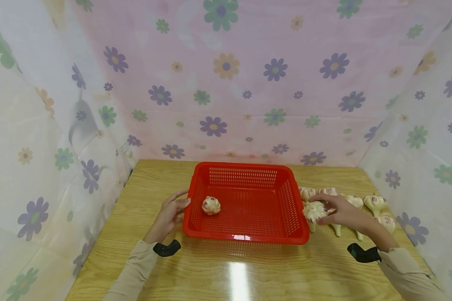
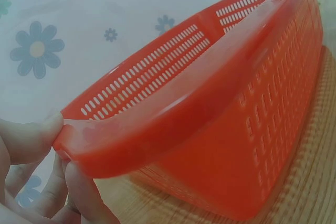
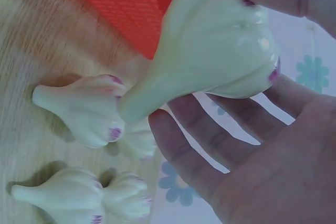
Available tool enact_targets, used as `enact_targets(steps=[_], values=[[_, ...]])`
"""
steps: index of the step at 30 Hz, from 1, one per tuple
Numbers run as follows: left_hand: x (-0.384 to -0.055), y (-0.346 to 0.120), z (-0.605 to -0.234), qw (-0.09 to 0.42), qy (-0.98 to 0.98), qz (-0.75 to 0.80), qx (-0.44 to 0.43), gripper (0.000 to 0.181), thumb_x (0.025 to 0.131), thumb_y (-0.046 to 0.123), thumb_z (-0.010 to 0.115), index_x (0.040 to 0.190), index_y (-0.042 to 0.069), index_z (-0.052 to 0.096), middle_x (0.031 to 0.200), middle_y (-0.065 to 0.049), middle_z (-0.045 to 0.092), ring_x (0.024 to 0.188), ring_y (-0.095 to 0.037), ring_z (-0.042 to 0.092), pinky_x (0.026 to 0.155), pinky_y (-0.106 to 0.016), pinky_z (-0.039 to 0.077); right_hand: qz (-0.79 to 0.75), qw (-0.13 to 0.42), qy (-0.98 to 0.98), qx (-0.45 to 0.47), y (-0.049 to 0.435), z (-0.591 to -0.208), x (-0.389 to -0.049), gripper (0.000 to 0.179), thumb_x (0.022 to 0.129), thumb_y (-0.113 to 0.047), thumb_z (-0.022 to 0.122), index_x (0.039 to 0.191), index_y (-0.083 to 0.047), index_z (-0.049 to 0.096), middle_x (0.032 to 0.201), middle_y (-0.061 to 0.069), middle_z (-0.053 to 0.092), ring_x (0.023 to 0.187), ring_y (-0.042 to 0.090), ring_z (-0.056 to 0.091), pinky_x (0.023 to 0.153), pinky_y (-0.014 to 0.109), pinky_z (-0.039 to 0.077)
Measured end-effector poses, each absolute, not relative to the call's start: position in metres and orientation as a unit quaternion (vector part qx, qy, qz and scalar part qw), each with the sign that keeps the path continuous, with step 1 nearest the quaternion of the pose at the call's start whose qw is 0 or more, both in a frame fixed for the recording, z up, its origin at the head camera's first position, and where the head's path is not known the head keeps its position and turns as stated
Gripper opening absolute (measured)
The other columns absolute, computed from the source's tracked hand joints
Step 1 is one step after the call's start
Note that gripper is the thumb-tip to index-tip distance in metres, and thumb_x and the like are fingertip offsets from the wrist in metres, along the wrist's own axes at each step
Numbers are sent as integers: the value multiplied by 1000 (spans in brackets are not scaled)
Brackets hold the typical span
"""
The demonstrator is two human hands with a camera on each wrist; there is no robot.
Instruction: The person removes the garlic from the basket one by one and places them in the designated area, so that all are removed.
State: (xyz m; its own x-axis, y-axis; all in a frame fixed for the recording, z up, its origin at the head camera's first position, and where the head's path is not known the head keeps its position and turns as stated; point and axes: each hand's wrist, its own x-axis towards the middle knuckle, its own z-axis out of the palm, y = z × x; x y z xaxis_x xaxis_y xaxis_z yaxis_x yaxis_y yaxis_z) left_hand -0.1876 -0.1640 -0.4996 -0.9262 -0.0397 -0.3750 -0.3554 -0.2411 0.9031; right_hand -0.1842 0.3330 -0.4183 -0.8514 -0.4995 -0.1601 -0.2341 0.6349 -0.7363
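Observation:
A red plastic basket (image 1: 245,240) with slotted walls stands on the table, one garlic bulb (image 1: 211,205) lying inside at its left. My left hand (image 1: 169,215) pinches the basket's left rim between thumb and fingers, as the left wrist view shows close up. Beside the right wall, my right hand (image 1: 339,213) holds another garlic bulb (image 3: 220,40), white with purple marks, between thumb and fingertips. Its stem points down toward the table in the right wrist view. It hangs near the basket's right rim, above the other bulbs.
Several more garlic bulbs (image 1: 374,202) lie in a group on the wooden table (image 1: 154,179) to the right of the basket. Flower-printed cloth (image 1: 245,104) hangs behind and on both sides. A black wrist device (image 1: 363,253) sits at each cuff.

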Motion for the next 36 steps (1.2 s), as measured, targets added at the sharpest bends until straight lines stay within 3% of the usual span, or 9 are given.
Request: enact_targets(steps=[7, 14, 20, 30, 36], values=[[-186, -164, -498, 109, 603, 774, -161, 43, 92, 14, 61, 133, 20, 52, 104, -5, 65, 90, -18, 63, 69, -36, 54, -372, 182, 887, -204, 336, -420, -185, 59, 83, -20, 72, 133, -2, 47, 139, 29, 36, 100, 35, 53, 72, 41, 48], [-187, -164, -495, 106, 603, 774, -161, 43, 91, 12, 61, 133, 19, 53, 102, -5, 65, 88, -18, 63, 66, -34, 54, -375, 205, 890, -159, 341, -433, -186, 62, 82, -25, 73, 135, -7, 47, 141, 24, 35, 108, 38, 47, 73, 42, 48], [-186, -164, -495, 104, 603, 775, -159, 44, 91, 13, 61, 134, 18, 52, 103, -4, 65, 89, -19, 63, 66, -35, 54, -391, 214, 883, -150, 341, -451, -190, 63, 78, -20, 75, 132, -4, 47, 142, 27, 31, 106, 39, 50, 72, 45, 49], [-185, -163, -495, 107, 600, 777, -154, 44, 92, 13, 61, 134, 18, 52, 106, -5, 64, 89, -18, 63, 69, -36, 54, -378, 213, 884, -173, 342, -475, -189, 57, 72, -15, 78, 122, -6, 52, 130, 25, 45, 90, 28, 54, 71, 41, 46], [-186, -163, -496, 104, 600, 778, -155, 42, 92, 12, 59, 134, 18, 52, 103, -4, 64, 86, -17, 63, 67, -36, 54, -371, 208, 886, -184, 336, -482, -187, 62, 69, -14, 80, 123, -2, 52, 126, 23, 49, 93, 29, 51, 72, 39, 45]])
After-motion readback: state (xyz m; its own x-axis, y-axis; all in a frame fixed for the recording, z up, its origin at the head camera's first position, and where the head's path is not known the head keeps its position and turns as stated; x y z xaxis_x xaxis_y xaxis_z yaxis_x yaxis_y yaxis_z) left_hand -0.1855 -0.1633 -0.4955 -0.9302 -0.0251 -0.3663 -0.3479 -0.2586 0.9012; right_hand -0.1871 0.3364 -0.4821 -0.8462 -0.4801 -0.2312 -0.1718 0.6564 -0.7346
